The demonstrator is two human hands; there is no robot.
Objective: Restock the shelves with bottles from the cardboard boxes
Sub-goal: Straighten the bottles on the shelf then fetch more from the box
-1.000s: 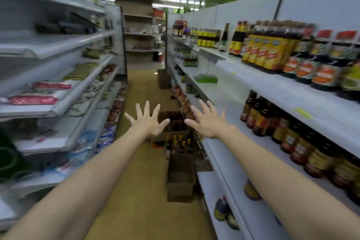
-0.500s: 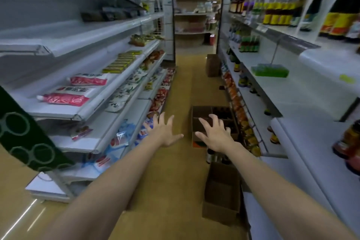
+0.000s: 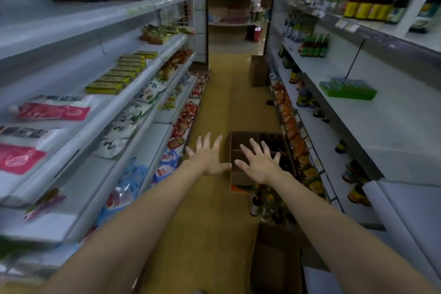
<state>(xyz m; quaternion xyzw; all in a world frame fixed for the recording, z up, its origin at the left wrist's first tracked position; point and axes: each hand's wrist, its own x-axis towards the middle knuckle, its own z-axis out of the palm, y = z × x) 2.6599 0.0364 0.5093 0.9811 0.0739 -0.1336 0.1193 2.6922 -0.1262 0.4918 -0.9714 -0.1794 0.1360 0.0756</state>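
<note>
Head view: both bare arms reached forward down a shop aisle. The left hand (image 3: 210, 160) and the right hand (image 3: 261, 163) were held palm down with fingers spread wide, gripping nothing. Beyond them an open cardboard box (image 3: 241, 150) with dividers stood on the yellow floor (image 3: 222, 107), holding what appeared to be dark bottles, though blur obscured them. A cluster of loose bottles (image 3: 262, 205) stood on the floor just behind it, beside a second, nearer box (image 3: 274, 258). The right-hand shelves (image 3: 391, 131) carried scattered bottles; the left-hand shelves (image 3: 133, 93) carried packets.
</note>
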